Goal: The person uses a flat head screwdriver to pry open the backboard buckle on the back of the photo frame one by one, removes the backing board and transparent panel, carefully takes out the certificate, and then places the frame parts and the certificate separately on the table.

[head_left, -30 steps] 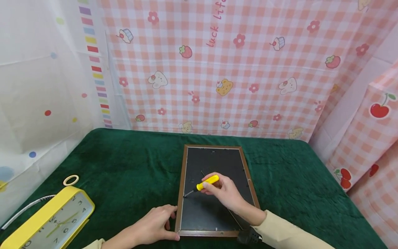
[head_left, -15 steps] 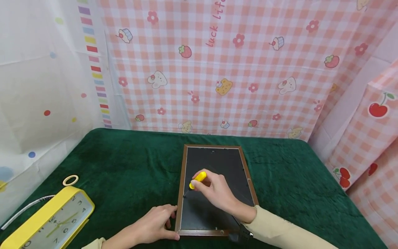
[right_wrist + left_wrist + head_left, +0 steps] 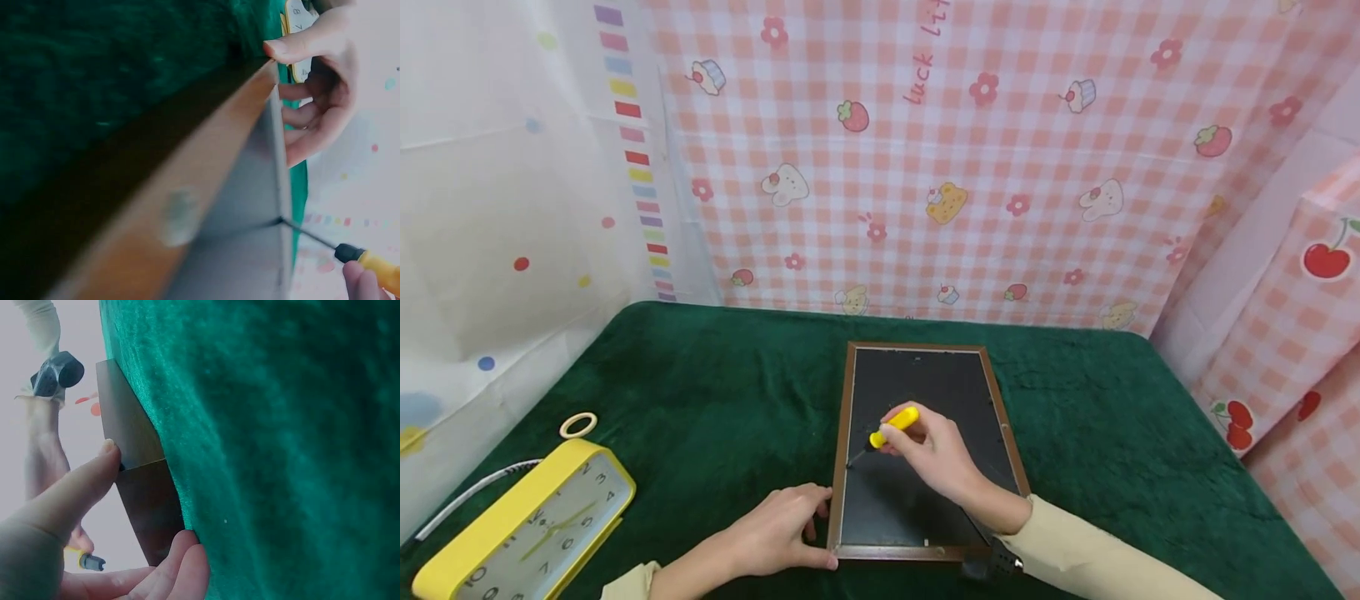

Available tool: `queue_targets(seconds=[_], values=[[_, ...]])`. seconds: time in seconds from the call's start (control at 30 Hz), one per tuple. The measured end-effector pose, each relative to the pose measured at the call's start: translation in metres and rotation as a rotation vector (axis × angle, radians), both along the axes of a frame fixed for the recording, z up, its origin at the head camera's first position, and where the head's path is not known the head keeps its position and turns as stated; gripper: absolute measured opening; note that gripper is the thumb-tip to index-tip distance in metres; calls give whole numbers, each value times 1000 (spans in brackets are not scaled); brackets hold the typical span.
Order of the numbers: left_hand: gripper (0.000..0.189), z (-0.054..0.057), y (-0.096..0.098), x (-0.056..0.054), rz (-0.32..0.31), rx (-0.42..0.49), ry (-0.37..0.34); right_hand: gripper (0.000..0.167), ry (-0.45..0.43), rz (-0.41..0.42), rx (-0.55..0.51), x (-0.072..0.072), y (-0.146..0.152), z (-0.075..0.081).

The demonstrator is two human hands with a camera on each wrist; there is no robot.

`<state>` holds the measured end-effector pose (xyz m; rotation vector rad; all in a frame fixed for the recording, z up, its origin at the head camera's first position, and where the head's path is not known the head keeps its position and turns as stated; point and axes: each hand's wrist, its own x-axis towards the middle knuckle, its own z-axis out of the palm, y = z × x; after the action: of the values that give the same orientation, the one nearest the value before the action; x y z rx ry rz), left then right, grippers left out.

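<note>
A picture frame [image 3: 842,442] with a brown rim lies face down, its black backing board [image 3: 887,517] upward. My right hand [image 3: 936,454] grips the yellow handle of a screwdriver [image 3: 895,427]. Slanting down to the left, the screwdriver's tip meets a small dark tab [image 3: 280,220] at the backing's left edge. My left hand [image 3: 782,529] holds the frame's near left corner; in the left wrist view its thumb [image 3: 94,478] presses one side and its fingers [image 3: 184,562] the adjoining side. The right fingertips are partly hidden behind the handle in the head view.
A yellow clock [image 3: 535,525] stands at the left front of the green cloth [image 3: 722,400], with a pale ring [image 3: 578,425] behind it and a white cable [image 3: 467,500] beside it. A pink checked curtain [image 3: 880,167] hangs behind the table.
My right hand swung left, tipping the screwdriver more upright, then came back to the right with the handle leaning lower. Its tip stayed at the same tab. My left hand kept its hold.
</note>
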<state>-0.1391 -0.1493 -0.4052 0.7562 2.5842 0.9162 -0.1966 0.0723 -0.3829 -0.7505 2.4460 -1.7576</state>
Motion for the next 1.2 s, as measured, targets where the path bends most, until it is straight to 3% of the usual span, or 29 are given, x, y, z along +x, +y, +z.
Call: queue_targets(seconds=[0.17, 0.3, 0.53, 0.8, 1.2], values=[[75, -3, 3, 1, 74, 18, -12, 33, -224, -4, -183, -3, 12, -14], [76, -6, 6, 2, 112, 9, -14, 33, -271, -22, -219, 1, 13, -17], [75, -7, 7, 2, 103, 12, -17, 22, -163, -5, -120, 16, 7, 5], [73, -6, 5, 0, 83, 20, -10, 23, -5, 1, 0, 5, -3, -6], [64, -6, 3, -1, 56, 59, 17, 16, 228, -39, 137, 7, -28, 7]])
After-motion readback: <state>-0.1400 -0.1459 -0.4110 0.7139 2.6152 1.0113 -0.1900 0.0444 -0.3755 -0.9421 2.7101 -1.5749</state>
